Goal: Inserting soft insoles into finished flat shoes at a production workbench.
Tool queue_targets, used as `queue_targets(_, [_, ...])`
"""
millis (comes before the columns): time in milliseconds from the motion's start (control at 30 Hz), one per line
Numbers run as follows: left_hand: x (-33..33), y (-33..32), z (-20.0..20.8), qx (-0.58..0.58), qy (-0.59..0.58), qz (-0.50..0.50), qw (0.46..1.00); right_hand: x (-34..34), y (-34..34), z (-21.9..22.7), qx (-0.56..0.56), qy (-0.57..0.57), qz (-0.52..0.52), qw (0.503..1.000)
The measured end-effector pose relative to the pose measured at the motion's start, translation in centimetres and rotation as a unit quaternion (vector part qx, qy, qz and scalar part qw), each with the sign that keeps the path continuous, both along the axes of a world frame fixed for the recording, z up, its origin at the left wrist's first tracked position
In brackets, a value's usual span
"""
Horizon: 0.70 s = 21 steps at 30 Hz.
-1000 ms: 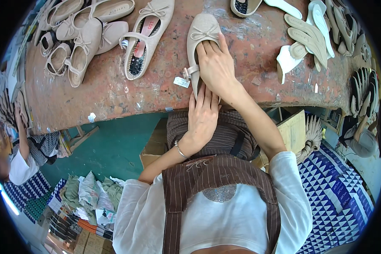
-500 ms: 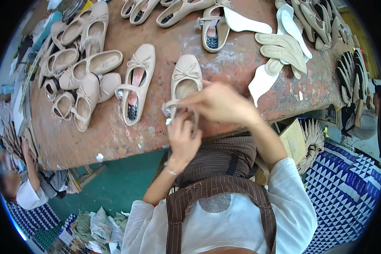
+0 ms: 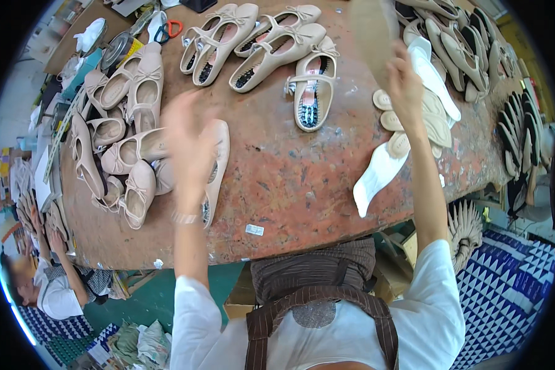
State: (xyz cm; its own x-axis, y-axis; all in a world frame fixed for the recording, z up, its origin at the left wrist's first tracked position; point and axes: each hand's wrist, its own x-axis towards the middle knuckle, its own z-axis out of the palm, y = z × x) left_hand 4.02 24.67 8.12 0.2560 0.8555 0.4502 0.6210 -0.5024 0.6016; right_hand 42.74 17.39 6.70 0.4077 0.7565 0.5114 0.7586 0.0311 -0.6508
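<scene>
My left hand [image 3: 191,145], smeared by motion, is over the left part of the table, beside a pile of beige strapped shoes with bows. Just behind its wrist, partly hidden, lies a single beige shoe [image 3: 217,163]. Whether the fingers hold anything cannot be made out. Over on the right, my right hand [image 3: 405,86] is closed on a flat beige insole [image 3: 374,40], blurred and lifted above the table. Below that hand lie more beige insoles [image 3: 436,120] and white sole-shaped pieces [image 3: 379,179]. Nearest the middle, a beige shoe [image 3: 314,92] shows its patterned inside.
Several beige shoes [image 3: 225,43] stand at the back of the worn table [image 3: 290,197]. The shoe pile [image 3: 139,191] fills the left; more shoes [image 3: 453,46] crowd the far right. Red-and-blue scissors [image 3: 168,31] lie at the back left. Another person [image 3: 58,283] is at the left.
My hands have parted from the shoe they were both on, and it has left the front of the table. The left went left; the right went right and took an insole. The view shifted.
</scene>
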Motion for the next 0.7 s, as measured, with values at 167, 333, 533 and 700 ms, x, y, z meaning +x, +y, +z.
queue_targets(167, [12.9, 7.7, -6.9, -0.060, 0.084, -0.034, 0.994, -4.4, -6.9, 8.0, 0.116, 0.476, 0.157, 0.858])
queue_targets(333, [11.3, 5.7, -3.2, -0.034, -0.101, -0.082, 0.991, -6.9, -12.6, 7.2, 0.114, 0.407, 0.233, 0.876])
queue_targets(533, [-0.5, -12.4, 1.9, -0.052, -0.017, -0.116, 0.992, -9.1, -17.9, 6.8, -0.089, 0.479, 0.155, 0.859])
queue_targets(700, [-4.9, -21.4, -1.8, -0.108, 0.061, -0.155, 0.980, -15.5, -18.0, 3.6, -0.063, 0.662, 0.299, 0.684])
